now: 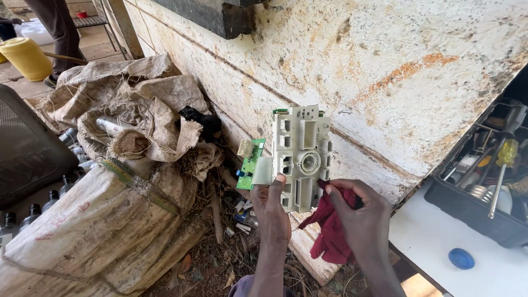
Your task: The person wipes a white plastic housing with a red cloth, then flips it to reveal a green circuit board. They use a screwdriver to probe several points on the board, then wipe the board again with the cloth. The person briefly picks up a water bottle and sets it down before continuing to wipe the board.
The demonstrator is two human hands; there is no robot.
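A cream plastic panel with rectangular slots and a round socket is held upright at the centre of the frame by the left hand, whose thumb is pressed on the panel's lower left edge while the fingers are closed behind it. A small green circuit board is seen hanging off the panel's left edge, joined to it by a flat grey ribbon cable. The right hand is closed on a dark red cloth, which is bunched just right of and below the panel; a fingertip is set against the panel's lower right edge.

Behind the panel a stained, flaking wall is seen running from the upper left to the right of the frame, so little room is left beyond the panel's upper edge. At the left of the frame, dirty sacks are piled against the wall's foot, with dark bottles lined along their far left edge. Open ground with dry leaves and scraps is left below the hands, between the sacks and the wall.

At the lower right, a white surface is cut by the frame edge; a blue cap lies on it, well apart from the hands. A black tray of tools, a yellow-handled screwdriver among them, is set at the surface's far edge. In the upper left corner a yellow container and a person's legs are visible.
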